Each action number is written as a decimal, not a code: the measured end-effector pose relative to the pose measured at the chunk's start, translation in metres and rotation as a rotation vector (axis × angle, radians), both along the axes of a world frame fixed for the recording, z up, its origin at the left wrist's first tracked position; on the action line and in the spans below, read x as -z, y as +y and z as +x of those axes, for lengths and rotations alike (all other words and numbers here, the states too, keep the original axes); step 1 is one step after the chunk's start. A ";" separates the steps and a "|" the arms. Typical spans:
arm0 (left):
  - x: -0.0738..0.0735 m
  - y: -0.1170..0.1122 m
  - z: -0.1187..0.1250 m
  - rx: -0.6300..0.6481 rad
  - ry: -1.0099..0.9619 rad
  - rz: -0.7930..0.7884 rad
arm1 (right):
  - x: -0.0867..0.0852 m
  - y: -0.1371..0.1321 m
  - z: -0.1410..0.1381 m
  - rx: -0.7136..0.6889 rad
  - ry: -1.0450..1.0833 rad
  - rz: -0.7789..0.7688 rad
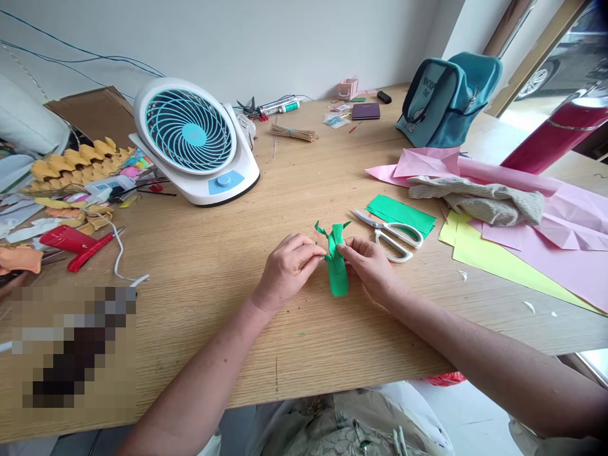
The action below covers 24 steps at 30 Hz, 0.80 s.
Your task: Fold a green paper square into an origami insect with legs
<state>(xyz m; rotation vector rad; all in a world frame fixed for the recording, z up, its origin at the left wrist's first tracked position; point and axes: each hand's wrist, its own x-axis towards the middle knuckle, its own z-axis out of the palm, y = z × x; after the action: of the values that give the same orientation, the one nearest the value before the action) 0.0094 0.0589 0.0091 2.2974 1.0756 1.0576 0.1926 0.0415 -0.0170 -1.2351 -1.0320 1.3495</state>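
A folded green paper piece (337, 273) with pointed tips at its top lies on the wooden table (228, 266) in front of me. My left hand (287, 266) pinches its left side with thumb and fingers pressed together. On its right side my right hand (368, 266) pinches it in the same way. Both hands rest on the table.
White-handled scissors (392, 235) and a green sheet (401, 214) lie just right of my hands. Yellow paper (479, 253), pink paper (560, 234) and a cloth (479, 197) lie further right. A white and blue fan (192, 139), a teal bag (446, 98) and a red tool (78, 244) are also here.
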 end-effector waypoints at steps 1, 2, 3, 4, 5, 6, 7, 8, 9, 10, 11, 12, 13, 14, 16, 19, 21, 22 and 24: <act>0.000 0.000 -0.001 0.005 0.027 0.046 | 0.000 0.000 0.000 -0.009 0.012 -0.009; 0.000 0.001 -0.001 0.011 0.049 0.081 | -0.001 0.000 0.000 -0.018 0.024 -0.020; -0.001 0.002 -0.002 0.018 0.067 0.108 | -0.002 0.000 0.000 -0.025 0.035 -0.030; -0.002 0.003 -0.002 0.027 0.085 0.127 | -0.003 0.000 0.000 -0.031 0.043 -0.039; -0.003 0.004 -0.003 0.040 0.102 0.140 | -0.004 -0.001 0.000 -0.036 0.049 -0.046; -0.005 0.006 -0.004 0.055 0.119 0.149 | -0.005 -0.001 -0.001 -0.041 0.052 -0.052; -0.007 0.008 -0.005 0.073 0.140 0.154 | -0.006 -0.002 -0.001 -0.046 0.055 -0.057; -0.009 0.010 -0.006 0.090 0.164 0.159 | -0.007 -0.002 -0.001 -0.048 0.056 -0.063; -0.011 0.012 -0.007 0.108 0.191 0.165 | -0.007 -0.002 -0.001 -0.049 0.057 -0.068; -0.013 0.014 -0.007 0.127 0.222 0.174 | -0.007 -0.002 -0.001 -0.047 0.057 -0.073; -0.015 0.016 -0.008 0.145 0.255 0.184 | -0.007 -0.002 -0.002 -0.045 0.057 -0.076; -0.017 0.018 -0.008 0.163 0.285 0.194 | -0.007 -0.001 -0.002 -0.043 0.057 -0.079; -0.019 0.020 -0.008 0.183 0.311 0.202 | -0.007 -0.001 -0.002 -0.040 0.056 -0.079; -0.020 0.021 -0.007 0.204 0.331 0.204 | -0.007 -0.001 -0.002 -0.037 0.056 -0.078; -0.024 0.023 -0.006 0.236 0.344 0.179 | -0.008 0.000 -0.002 -0.031 0.064 -0.085; -0.028 0.027 -0.004 0.256 0.316 0.091 | -0.011 -0.001 -0.001 -0.042 0.113 -0.121; -0.031 0.030 -0.003 0.265 0.304 0.043 | -0.014 -0.002 0.000 -0.051 0.146 -0.139; -0.031 0.031 -0.002 0.272 0.308 0.030 | -0.015 -0.002 0.000 -0.052 0.157 -0.145; -0.033 0.034 -0.001 0.283 0.333 0.025 | -0.016 -0.002 0.001 -0.051 0.169 -0.154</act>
<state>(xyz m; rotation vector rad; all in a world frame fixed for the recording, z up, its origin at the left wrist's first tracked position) 0.0083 0.0927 0.0416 2.6103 0.8167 0.5973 0.1937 0.0396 -0.0007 -1.1897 -0.8586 1.5690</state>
